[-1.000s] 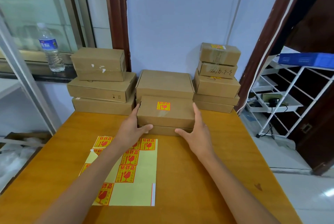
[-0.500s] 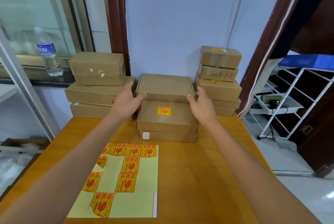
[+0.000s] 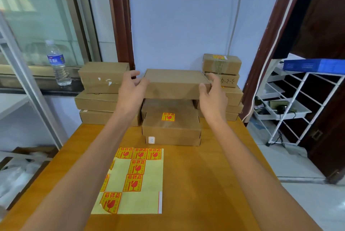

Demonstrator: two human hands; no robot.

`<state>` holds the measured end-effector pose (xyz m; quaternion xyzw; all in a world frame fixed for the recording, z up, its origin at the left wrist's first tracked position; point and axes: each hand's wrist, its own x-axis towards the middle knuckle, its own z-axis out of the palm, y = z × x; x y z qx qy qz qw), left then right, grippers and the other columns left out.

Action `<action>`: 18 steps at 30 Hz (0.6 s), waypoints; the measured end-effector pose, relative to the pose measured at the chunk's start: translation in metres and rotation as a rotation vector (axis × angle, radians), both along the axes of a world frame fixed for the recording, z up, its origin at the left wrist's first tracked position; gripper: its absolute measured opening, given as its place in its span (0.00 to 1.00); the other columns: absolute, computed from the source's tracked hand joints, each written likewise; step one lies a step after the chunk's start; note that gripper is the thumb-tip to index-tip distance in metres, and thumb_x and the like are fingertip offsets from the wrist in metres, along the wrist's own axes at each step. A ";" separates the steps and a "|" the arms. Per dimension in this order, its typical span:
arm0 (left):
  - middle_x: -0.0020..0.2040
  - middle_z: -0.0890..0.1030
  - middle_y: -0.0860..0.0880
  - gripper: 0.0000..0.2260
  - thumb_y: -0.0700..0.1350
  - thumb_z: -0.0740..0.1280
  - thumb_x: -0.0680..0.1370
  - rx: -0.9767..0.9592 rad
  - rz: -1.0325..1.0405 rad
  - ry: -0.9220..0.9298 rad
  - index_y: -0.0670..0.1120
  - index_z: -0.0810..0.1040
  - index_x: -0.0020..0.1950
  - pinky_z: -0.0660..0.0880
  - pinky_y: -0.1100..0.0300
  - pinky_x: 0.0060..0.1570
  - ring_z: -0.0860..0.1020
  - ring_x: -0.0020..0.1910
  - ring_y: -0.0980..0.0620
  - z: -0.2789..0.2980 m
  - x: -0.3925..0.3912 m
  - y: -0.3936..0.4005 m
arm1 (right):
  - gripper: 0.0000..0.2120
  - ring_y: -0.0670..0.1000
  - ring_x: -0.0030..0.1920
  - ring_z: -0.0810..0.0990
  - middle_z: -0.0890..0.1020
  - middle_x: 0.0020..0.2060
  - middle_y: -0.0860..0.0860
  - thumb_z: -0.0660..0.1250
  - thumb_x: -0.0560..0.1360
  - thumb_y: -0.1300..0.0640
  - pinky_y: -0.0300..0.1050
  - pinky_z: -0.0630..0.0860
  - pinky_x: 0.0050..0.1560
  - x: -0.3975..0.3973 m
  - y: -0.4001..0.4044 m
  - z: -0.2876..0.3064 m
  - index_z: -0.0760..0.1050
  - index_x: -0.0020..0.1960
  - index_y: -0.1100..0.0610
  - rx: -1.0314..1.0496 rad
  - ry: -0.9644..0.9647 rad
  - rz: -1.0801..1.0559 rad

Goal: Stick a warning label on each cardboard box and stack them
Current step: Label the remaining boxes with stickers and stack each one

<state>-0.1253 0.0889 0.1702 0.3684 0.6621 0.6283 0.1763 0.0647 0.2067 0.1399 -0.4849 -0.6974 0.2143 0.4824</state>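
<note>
A: Where's the box?
B: Plain cardboard box [image 3: 175, 83], no label on it, held up at the back middle, above the labelled box [image 3: 170, 125] that sits on another flat one near the table's far edge.
A: Grip?
B: Left hand [image 3: 130, 90] and right hand [image 3: 211, 94] clamp its two short ends, fingers curled round the edges, thumbs toward the front face.
A: Handling?
B: Looks light and stiff, held level with no sag. Flat mailer type, so I'd hold the ends as now; the lid could flex if squeezed mid-panel. Contents unknown.
A: Surface?
B: Orange wooden table [image 3: 214, 174], smooth. Label sheet [image 3: 138, 180] lies flat front left, several red-yellow labels left, one corner label curling up.
A: Room?
B: Unlabelled stack [image 3: 100, 98] back left, a stack with labels [image 3: 224, 83] back right, pale blue wall, water bottle [image 3: 57, 62] on the window sill, white wire rack [image 3: 298, 107] at the right.
</note>
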 end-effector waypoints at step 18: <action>0.71 0.74 0.63 0.27 0.52 0.77 0.71 -0.074 -0.150 -0.011 0.63 0.70 0.66 0.69 0.63 0.69 0.71 0.67 0.70 -0.132 0.167 -0.210 | 0.34 0.43 0.61 0.76 0.74 0.66 0.39 0.77 0.71 0.39 0.48 0.78 0.58 0.171 -0.228 -0.122 0.65 0.71 0.39 -0.178 -0.025 -0.169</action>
